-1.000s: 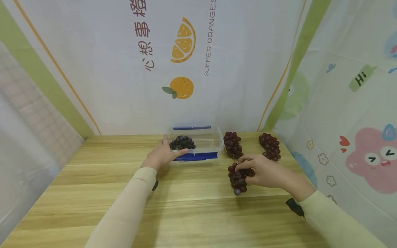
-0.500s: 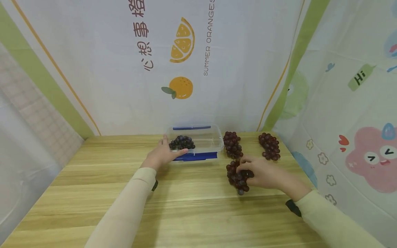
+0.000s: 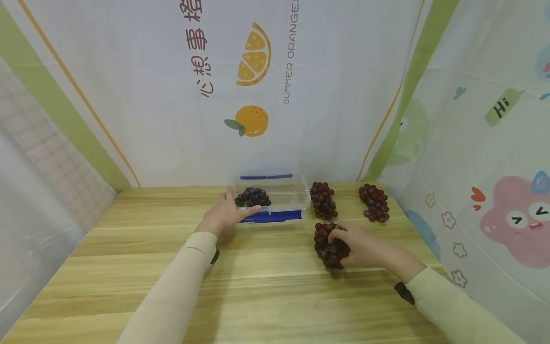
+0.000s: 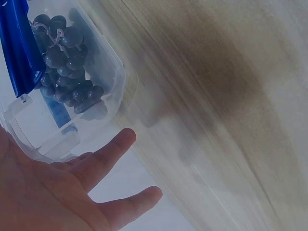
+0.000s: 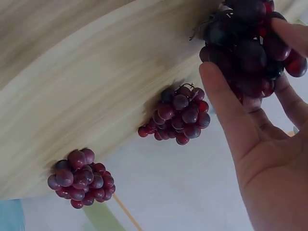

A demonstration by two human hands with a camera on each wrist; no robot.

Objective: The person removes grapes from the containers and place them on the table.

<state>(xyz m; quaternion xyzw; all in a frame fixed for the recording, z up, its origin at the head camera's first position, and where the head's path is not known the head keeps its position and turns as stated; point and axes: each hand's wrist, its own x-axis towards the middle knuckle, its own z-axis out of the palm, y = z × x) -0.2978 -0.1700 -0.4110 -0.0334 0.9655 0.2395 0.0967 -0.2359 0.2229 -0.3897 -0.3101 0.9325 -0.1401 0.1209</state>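
Note:
My right hand holds a bunch of dark red grapes over the right half of the table. In the right wrist view the thumb and fingers curl about that bunch, its stem showing at one side. Straight fingers of my left hand rest against the left end of a clear plastic box with blue clips, the thumb along its front edge. Inside the box's left part lies a darker bunch of grapes. The left wrist view shows two fingers stretched out past the box corner.
Two more red bunches lie on the wooden table: one bunch just right of the box, another bunch near the right edge. A printed white cloth hangs behind the table, and another cloth stands at the right.
The right hand has shifted slightly, and the held grapes have turned, sitting more closely in its fingers. The left hand and the box have stayed in place.

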